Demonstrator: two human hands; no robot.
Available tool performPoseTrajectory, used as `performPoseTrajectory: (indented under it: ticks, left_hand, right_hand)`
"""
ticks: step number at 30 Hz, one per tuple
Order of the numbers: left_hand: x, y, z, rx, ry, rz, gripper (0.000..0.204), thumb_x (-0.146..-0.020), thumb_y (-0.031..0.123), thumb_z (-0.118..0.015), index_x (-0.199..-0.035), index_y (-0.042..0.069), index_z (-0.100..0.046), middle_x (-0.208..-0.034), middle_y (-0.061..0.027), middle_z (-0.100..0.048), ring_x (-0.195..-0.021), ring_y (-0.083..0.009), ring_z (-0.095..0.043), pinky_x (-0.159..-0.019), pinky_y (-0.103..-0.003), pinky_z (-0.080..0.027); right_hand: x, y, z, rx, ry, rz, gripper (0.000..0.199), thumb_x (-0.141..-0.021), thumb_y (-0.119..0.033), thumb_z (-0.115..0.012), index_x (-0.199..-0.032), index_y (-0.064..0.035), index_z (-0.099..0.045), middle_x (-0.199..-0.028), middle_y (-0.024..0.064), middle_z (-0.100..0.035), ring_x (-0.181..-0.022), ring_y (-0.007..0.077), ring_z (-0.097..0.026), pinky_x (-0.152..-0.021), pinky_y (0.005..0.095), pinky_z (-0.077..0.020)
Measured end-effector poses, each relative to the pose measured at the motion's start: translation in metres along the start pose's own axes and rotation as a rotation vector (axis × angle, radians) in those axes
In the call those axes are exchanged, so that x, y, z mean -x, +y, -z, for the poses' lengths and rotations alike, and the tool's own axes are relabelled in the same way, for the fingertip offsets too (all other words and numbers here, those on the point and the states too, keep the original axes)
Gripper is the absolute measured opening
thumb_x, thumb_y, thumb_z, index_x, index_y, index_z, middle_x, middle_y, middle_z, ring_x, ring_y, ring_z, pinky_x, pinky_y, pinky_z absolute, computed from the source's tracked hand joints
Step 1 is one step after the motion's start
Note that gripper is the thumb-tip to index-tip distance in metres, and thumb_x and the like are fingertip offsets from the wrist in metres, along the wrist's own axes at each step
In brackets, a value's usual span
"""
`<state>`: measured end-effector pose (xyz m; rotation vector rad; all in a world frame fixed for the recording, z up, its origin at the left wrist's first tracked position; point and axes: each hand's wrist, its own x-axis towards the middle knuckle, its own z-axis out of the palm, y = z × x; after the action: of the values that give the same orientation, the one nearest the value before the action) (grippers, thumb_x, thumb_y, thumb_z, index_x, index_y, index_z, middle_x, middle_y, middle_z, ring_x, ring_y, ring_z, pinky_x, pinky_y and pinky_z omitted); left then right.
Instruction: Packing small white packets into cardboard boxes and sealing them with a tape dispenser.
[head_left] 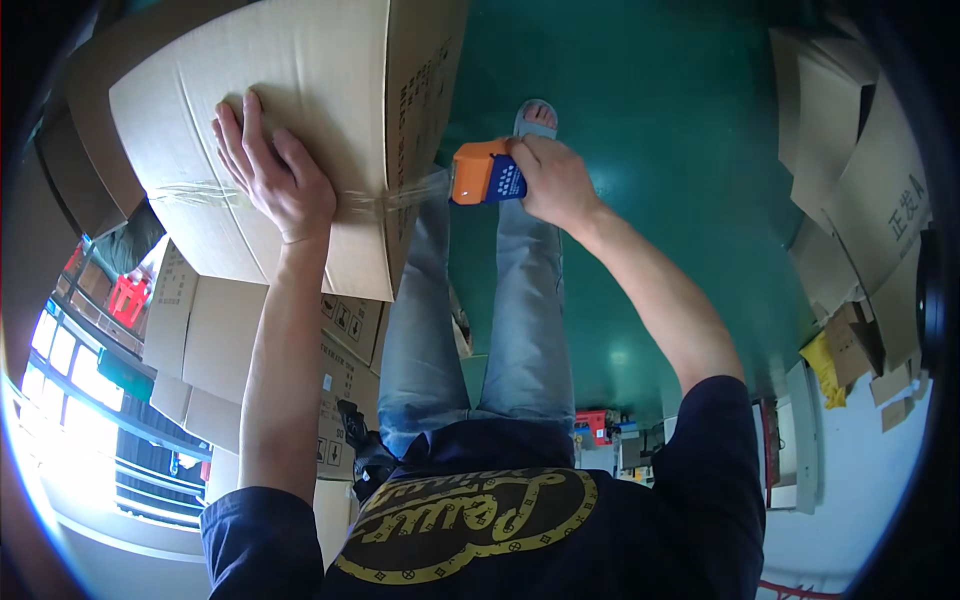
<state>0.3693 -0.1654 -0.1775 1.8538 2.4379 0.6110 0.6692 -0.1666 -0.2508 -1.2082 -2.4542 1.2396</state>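
Note:
A large cardboard box (300, 70) stands at the upper left, its broad face toward me. Flat on that face lies my left hand (275, 175), fingers spread, pressing over a strip of clear packing tape (195, 194). The tape runs across the face and around the box's right edge. From there it stretches through the air to an orange and blue tape dispenser (488, 175). My right hand (555, 180) is wrapped round the dispenser, just to the right of the box; its fingers are partly hidden.
More cardboard boxes (225, 330) are stacked at the left, below the large one. Flattened cardboard (870, 200) leans at the far right, with a yellow bag (823, 368) beneath it. A red stool (128, 298) stands at the left. The floor (640, 90) is green.

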Motion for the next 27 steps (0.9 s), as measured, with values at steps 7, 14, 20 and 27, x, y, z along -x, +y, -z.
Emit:
performPoseTrajectory:
  ticks: [7,14,20,27]
  left_hand:
    - [0.004,-0.002,0.002,0.018,-0.009,-0.004,0.044,-0.094,0.017,-0.043,-0.136,0.005,-0.053,-0.146,-0.0225,-0.042,-0.138,-0.0411,-0.034,-0.116,-0.053,-0.023]
    - [0.003,-0.005,-0.001,0.031,-0.02,0.004,0.044,-0.096,0.017,-0.04,-0.136,0.002,-0.051,-0.146,-0.025,-0.04,-0.139,-0.0405,-0.031,-0.117,-0.05,-0.019]
    - [-0.001,-0.006,0.002,0.022,-0.02,0.0,0.044,-0.097,0.019,-0.04,-0.136,0.001,-0.05,-0.144,-0.026,-0.04,-0.138,-0.0405,-0.032,-0.115,-0.049,-0.022]
    - [0.013,0.014,-0.018,0.022,-0.03,-0.007,0.047,-0.095,0.024,-0.04,-0.138,0.007,-0.051,-0.147,-0.0233,-0.039,-0.139,-0.0414,-0.031,-0.114,-0.054,-0.02]
  right_hand:
    - [-0.018,0.01,-0.005,-0.036,0.047,0.162,0.042,-0.064,0.004,-0.063,-0.104,-0.0043,-0.055,-0.093,0.0117,-0.056,-0.087,0.0325,-0.06,-0.077,0.0418,-0.05]
    - [-0.037,-0.024,-0.02,0.156,-0.099,0.069,0.038,-0.078,-0.006,-0.06,-0.114,-0.0084,-0.05,-0.099,0.0114,-0.058,-0.088,0.0288,-0.061,-0.074,0.0381,-0.0499]
    - [-0.041,-0.056,-0.008,0.137,-0.272,-0.148,0.04,-0.075,0.0,-0.061,-0.112,-0.0019,-0.046,-0.096,0.0179,-0.058,-0.082,0.0315,-0.065,-0.067,0.0406,-0.0531]
    - [-0.003,0.042,-0.096,0.164,-0.527,-0.816,0.059,-0.078,-0.02,-0.076,-0.126,-0.0029,-0.045,-0.114,0.017,-0.063,-0.106,0.033,-0.064,-0.082,0.0422,-0.053]
